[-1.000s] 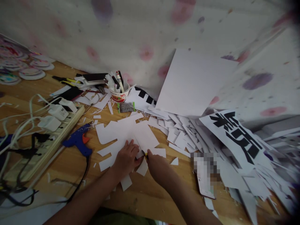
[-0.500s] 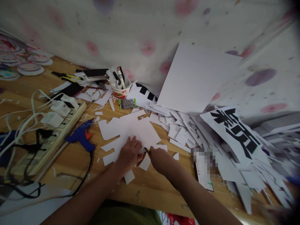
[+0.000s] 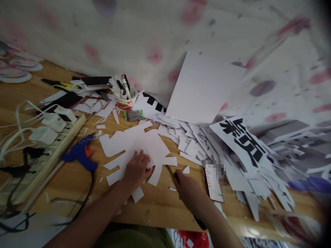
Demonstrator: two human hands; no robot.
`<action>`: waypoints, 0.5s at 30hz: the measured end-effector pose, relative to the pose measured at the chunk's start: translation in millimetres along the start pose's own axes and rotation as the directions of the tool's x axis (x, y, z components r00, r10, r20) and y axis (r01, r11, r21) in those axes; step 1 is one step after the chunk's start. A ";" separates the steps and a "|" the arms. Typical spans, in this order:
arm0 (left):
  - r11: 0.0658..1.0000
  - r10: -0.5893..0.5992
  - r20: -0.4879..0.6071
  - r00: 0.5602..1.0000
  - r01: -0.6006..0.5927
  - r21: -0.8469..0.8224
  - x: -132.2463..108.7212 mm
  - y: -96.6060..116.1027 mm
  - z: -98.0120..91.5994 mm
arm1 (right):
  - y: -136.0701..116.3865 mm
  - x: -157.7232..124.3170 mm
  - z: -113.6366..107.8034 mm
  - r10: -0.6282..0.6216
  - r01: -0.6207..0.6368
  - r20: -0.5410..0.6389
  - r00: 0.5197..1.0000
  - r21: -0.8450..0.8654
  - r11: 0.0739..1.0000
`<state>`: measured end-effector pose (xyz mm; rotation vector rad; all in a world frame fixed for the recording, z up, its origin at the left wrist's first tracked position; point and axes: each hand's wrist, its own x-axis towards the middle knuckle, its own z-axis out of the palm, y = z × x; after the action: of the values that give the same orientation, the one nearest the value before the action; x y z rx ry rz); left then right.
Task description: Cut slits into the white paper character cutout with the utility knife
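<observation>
My left hand (image 3: pixel 136 169) lies with its fingers pressed flat on a white cut-out sheet of paper (image 3: pixel 134 143) on the wooden table (image 3: pixel 64 182). My right hand (image 3: pixel 186 187) is closed around a craft knife (image 3: pixel 171 171) with a yellow and black handle. The knife tip points up and left, just clear of the sheet's right edge. Small white offcuts (image 3: pixel 137 194) lie around both hands.
A blue glue gun (image 3: pixel 79 154) with its black cord lies at the left, beside a power strip (image 3: pixel 49 146) with white chargers. A cup of pens (image 3: pixel 126 100) stands at the back. A heap of white scraps (image 3: pixel 196 143), printed sheets (image 3: pixel 241 139) and a phone (image 3: pixel 214 179) lie to the right.
My right hand has drawn the knife away to the right and down, off the sheet. My left hand stays pressed on the paper. The view has shifted slightly to the right.
</observation>
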<state>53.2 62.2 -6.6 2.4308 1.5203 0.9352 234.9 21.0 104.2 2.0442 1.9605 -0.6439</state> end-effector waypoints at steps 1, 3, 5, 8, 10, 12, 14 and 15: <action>1.000 0.006 0.001 1.000 -0.006 -0.001 0.0 -0.8 0.9 | 21.0 -6.6 3.0 0.100 -0.095 -0.048 0.994 0.091 0.991; 1.000 0.022 -0.005 1.000 -0.022 -0.001 -0.2 -2.5 2.8 | 71.6 -19.6 12.1 0.341 -0.294 -0.184 0.922 0.241 0.925; 0.999 0.037 -0.018 0.999 -0.037 0.002 -0.2 -3.7 4.1 | 124.6 -31.7 25.3 0.604 -0.486 -0.284 0.744 0.391 0.782; 0.998 0.058 -0.034 0.998 -0.057 0.020 0.6 -3.7 3.8 | 184.5 -45.8 49.6 0.785 -0.627 -0.300 0.542 0.477 0.616; 0.997 0.073 -0.036 0.997 -0.072 0.036 1.3 -2.9 2.6 | 203.8 -50.2 64.0 0.798 -0.622 -0.255 0.546 0.513 0.591; 0.995 0.085 -0.037 0.996 -0.083 0.049 1.8 -2.3 1.8 | 209.5 -50.3 73.2 0.795 -0.614 -0.223 0.564 0.531 0.584; 0.995 0.086 -0.042 0.995 -0.084 0.054 1.7 -2.1 1.9 | 207.9 -47.5 75.8 0.794 -0.622 -0.205 0.572 0.522 0.583; 0.995 0.085 -0.045 0.995 -0.082 0.052 1.5 -2.2 2.2 | 206.3 -45.7 75.1 0.793 -0.631 -0.194 0.577 0.511 0.584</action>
<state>53.2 65.0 -8.6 2.5429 1.4847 0.9886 427.5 -69.2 33.0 3.1507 0.9095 -0.4327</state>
